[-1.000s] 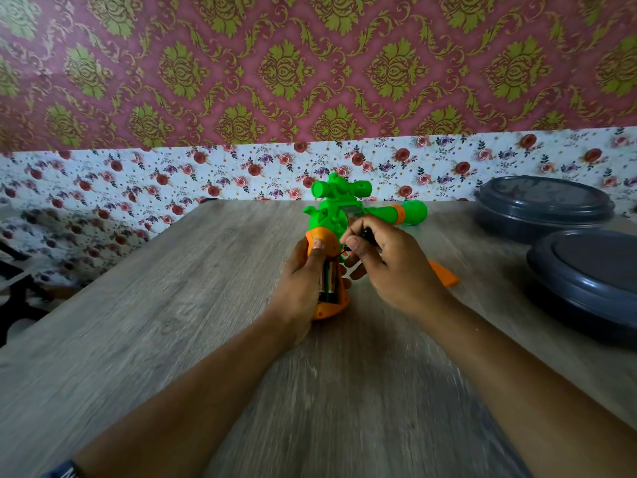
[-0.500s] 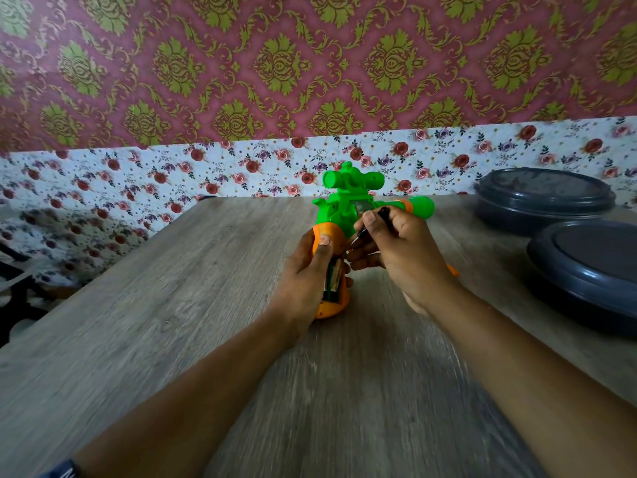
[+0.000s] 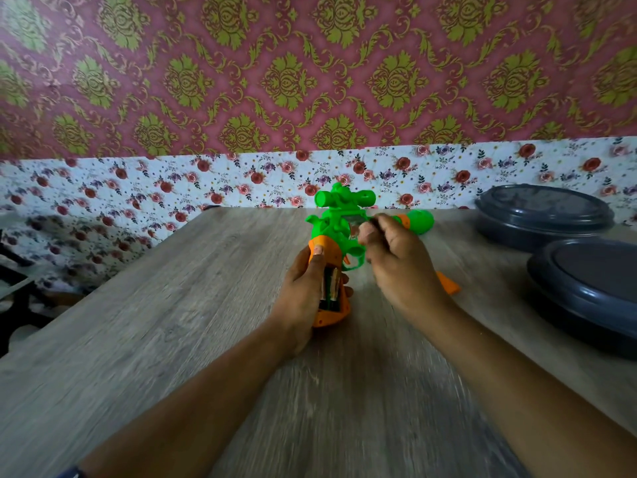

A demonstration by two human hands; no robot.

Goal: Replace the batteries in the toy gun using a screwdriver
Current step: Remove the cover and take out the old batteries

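A: Where is the gun point(image 3: 339, 232), and what does it rest on?

B: It is near the middle of the table point(image 3: 155, 305), held above the wood. The green body and scope point away from the camera; the orange grip points toward it.

A: How does the left hand point(image 3: 303, 298) hold it?

B: Its fingers curl round the orange grip, with the thumb laid along the top of the grip. The battery bay in the grip is open, and batteries point(image 3: 331, 288) show inside, just beside the thumb.

A: And the right hand point(image 3: 396, 263)?

B: It hovers just right of the gun's trigger guard, fingers curled together at the tips. The hand is blurred. A small grey shape sits at the fingertips against the green body, but whether the fingers pinch anything cannot be told.

A: What lies behind that hand?

B: An orange piece point(image 3: 448, 286) lies on the table, partly hidden by the wrist. What it is cannot be told.

A: Anything else on the table?

B: Two dark grey lidded bowls point(image 3: 544, 215) stand at the right edge, one behind the other, well apart from the gun. Floral wallpaper point(image 3: 138, 188) lines the wall beyond.
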